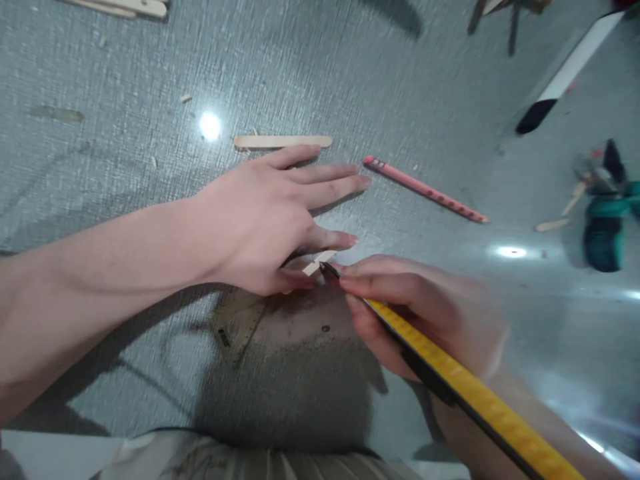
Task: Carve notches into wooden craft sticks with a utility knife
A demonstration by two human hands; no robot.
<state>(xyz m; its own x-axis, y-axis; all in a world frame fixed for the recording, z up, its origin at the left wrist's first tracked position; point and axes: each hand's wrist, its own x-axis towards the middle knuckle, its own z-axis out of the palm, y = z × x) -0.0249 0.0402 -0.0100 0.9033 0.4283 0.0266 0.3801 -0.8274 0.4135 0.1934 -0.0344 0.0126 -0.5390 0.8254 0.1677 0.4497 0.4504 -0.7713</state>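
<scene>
My left hand (265,207) lies palm down with its outer fingers stretched out. Its thumb and index finger pin a short piece of wooden craft stick (319,262) to the surface. In my right hand (415,307) is a yellow and black utility knife (450,367), gripped close to its blade. The dark blade tip meets the stick piece between my left thumb and index finger. A whole craft stick (280,141) lies just beyond my left little finger. Below the left thumb is a see-through ruler or set square (240,330), partly in shadow.
A pink pencil (425,190) lies beyond my left fingertips. Teal-handled pliers (605,227) sit at the right beside wooden scraps (551,225). At the upper right is a long white object with a black end (570,73). Several craft sticks (133,7) lie at the top left.
</scene>
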